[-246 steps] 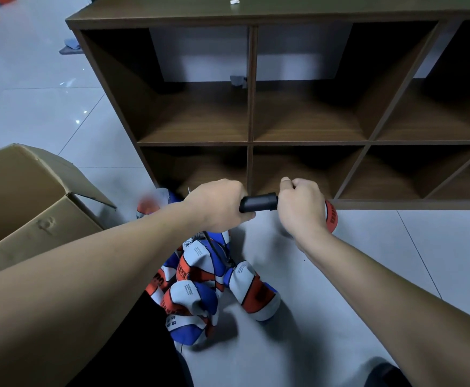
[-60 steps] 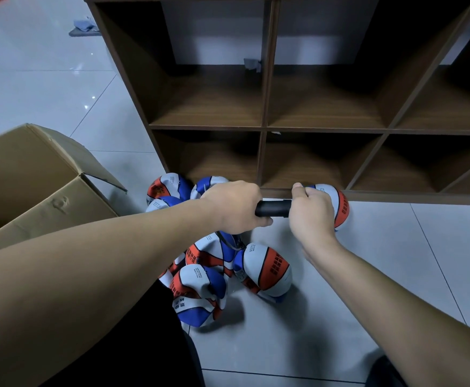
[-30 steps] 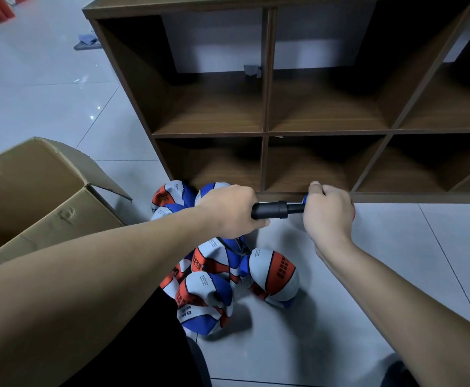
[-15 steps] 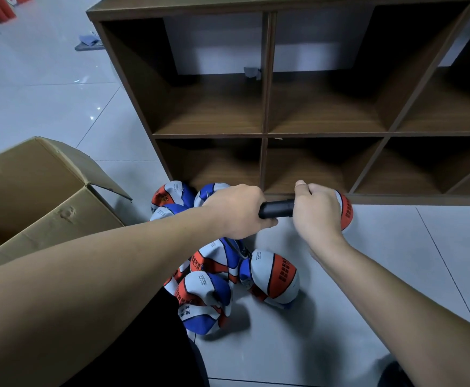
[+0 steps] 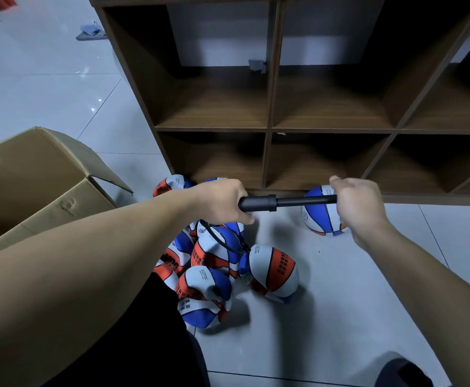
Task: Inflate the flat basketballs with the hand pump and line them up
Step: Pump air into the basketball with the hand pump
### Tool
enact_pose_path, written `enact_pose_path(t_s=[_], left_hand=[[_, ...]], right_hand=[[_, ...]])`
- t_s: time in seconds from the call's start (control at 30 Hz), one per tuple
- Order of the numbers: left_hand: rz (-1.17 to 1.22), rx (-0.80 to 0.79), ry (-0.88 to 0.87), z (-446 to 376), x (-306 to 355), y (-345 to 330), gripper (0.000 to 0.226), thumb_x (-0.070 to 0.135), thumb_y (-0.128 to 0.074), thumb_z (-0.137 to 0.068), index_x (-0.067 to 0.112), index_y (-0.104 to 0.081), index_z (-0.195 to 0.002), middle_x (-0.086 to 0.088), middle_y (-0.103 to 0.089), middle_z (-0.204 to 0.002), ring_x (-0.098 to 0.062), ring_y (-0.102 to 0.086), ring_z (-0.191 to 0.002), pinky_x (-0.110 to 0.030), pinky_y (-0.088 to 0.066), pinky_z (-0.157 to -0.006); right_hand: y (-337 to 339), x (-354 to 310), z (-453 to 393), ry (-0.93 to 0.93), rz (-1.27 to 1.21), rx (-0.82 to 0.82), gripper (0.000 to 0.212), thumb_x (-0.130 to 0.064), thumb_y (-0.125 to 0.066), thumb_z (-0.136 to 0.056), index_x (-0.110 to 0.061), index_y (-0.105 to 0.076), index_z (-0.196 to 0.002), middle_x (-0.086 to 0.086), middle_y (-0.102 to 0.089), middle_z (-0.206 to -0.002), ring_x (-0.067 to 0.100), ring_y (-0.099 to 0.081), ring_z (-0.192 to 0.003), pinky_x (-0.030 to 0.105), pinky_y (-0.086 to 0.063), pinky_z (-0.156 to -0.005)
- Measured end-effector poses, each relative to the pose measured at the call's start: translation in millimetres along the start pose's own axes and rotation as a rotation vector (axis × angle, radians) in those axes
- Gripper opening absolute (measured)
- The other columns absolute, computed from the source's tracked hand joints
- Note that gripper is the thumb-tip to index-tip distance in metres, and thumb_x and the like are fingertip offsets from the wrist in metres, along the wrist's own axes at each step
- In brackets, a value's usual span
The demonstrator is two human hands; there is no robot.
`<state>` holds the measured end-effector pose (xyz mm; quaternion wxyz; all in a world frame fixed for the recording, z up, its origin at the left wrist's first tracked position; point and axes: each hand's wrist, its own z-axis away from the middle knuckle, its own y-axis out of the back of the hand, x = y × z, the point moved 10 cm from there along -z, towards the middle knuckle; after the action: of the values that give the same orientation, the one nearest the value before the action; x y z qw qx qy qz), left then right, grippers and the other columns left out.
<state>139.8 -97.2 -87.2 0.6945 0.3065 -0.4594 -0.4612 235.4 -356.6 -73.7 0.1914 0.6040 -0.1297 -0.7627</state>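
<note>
At the far left I see an open cardboard box point(image 5: 37, 188) on the tiled floor point(image 5: 340, 317), and beside it a heap of flat basketballs point(image 5: 220, 263) in red, white and blue lies in front of the wooden shelf unit point(image 5: 273, 129). My left hand point(image 5: 220, 202) is clenched around the black barrel of the hand pump point(image 5: 259, 203), from which a thin black hose point(image 5: 225, 244) goes down into the heap. My right hand point(image 5: 358, 203) grasps the pump's handle with the rod point(image 5: 303, 201) drawn out, and just behind it a rounder ball point(image 5: 319, 216) rests on the floor against the shelf base.
</note>
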Motion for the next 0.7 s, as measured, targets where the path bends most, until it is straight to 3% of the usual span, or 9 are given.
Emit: enact_pose_path(t_s=[0.2,0.37,0.5,0.7], left_hand=[[-0.109,0.06,-0.003,-2.3,10.2,8.1,0.041,0.053,-0.074,-0.092,0.021,-0.06,-0.068,0.002,-0.058,-0.059,-0.023,-0.057,-0.057,-0.033,-0.047,-0.058],[-0.195,0.15,-0.025,1.0,22.0,8.2,0.044,0.056,-0.067,-0.094,0.02,-0.062,-0.07,-0.002,-0.059,-0.062,-0.019,-0.054,-0.056,-0.03,-0.04,-0.053],[-0.158,0.176,-0.03,3.3,29.5,12.8,0.038,0.055,-0.067,-0.094,0.023,-0.065,-0.072,0.001,-0.062,-0.062,-0.021,-0.061,-0.057,-0.035,-0.053,-0.054],[-0.178,0.229,-0.045,8.5,46.2,18.2,0.035,0.054,-0.066,-0.095,0.024,-0.067,-0.076,0.002,-0.063,-0.065,-0.022,-0.064,-0.06,-0.035,-0.055,-0.055]], right_hand=[[5.0,4.8,2.2,-0.024,-0.054,0.111,0.046,-0.037,-0.062,-0.093,-0.011,-0.039,-0.061,0.004,-0.034,-0.06,0.029,-0.037,-0.062,0.038,-0.036,-0.061],[-12.5,-4.6,16.8,0.059,0.0,0.149,0.051,-0.029,-0.056,-0.103,-0.015,-0.033,-0.06,0.001,-0.03,-0.055,0.028,-0.032,-0.058,0.037,-0.028,-0.058],[-22.0,-19.1,24.3,0.133,0.019,0.163,0.053,-0.03,-0.053,-0.107,-0.011,-0.038,-0.06,0.003,-0.035,-0.055,0.026,-0.036,-0.056,0.039,-0.031,-0.057],[-30.9,-31.9,38.7,0.193,0.049,0.136,0.052,-0.03,-0.049,-0.112,-0.01,-0.043,-0.064,0.002,-0.039,-0.056,0.021,-0.037,-0.056,0.035,-0.029,-0.055]])
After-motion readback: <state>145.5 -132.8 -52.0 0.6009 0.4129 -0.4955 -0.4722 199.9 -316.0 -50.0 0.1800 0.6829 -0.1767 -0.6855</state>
